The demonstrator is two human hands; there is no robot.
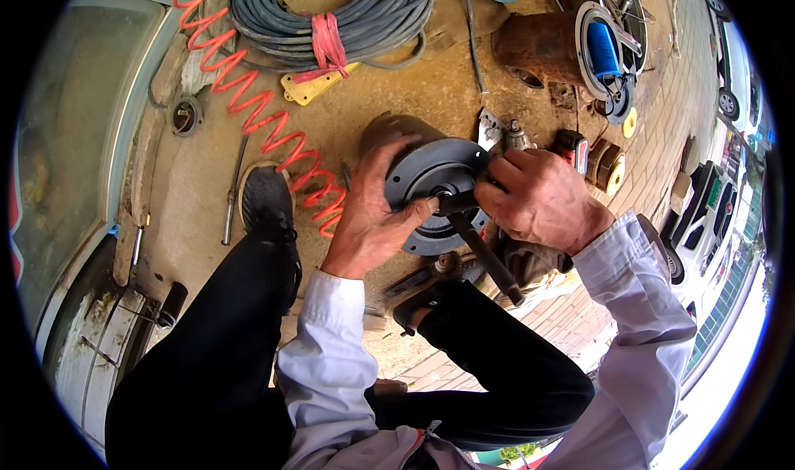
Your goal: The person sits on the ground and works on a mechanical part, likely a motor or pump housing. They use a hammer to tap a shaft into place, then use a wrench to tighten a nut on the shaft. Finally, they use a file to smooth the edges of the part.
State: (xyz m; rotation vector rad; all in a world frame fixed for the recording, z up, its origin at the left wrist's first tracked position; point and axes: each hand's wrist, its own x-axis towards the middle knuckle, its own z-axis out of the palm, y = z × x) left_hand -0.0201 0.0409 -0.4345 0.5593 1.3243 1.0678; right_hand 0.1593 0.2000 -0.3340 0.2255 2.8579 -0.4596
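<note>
Left hand (374, 213) spread flat against grey motor end plate (439, 190), steadying it on the ground between the knees; right hand (537, 197) clenched around a black wrench (484, 255), probably a socket type, at plate's centre. Orange coiled hose (265, 114) lies left of plate, grey cable coil (331, 14) beyond it, black shoe (267, 205) just left.

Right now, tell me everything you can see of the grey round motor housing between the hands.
The motor housing is a grey metal cylinder standing on the dirt ground, its round flanged end plate facing up with a dark hub at the centre. The body below looks worn and brownish. The left hand rests on the plate's rim, thumb near the hub. The right hand grips a dark long-handled tool seated on the hub, handle angled toward the person's knee.
</note>
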